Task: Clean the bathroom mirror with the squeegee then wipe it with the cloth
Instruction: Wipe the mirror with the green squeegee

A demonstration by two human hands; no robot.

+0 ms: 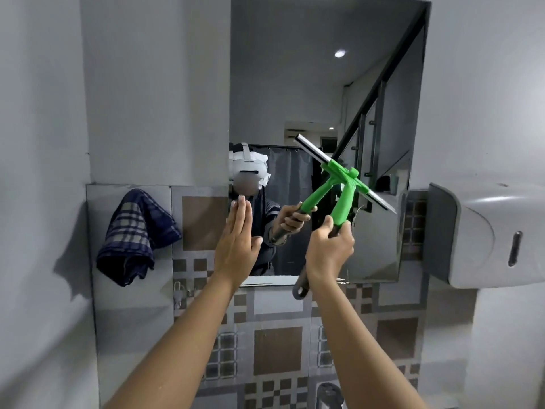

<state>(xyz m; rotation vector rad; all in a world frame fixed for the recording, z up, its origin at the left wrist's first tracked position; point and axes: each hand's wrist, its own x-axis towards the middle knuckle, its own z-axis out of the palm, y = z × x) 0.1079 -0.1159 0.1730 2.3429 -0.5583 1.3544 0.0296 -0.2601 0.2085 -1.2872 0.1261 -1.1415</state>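
Head view: right hand [329, 250] wraps the green squeegee [343, 199] handle, blade tilted against the mirror [324, 84] lower right. Left hand [237, 235] flat and open, fingertips on the mirror's left edge. Cloth [136, 236] hangs on the wall, left, untouched. Best to level the blade, press evenly, pull overlapping strokes downward.

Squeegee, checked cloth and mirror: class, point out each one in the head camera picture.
squeegee [343, 206]: head view, on its green handle neck.
checked cloth [135, 231]: head view, middle of the hanging folds.
mirror [295, 93]: head view, bare upper glass.
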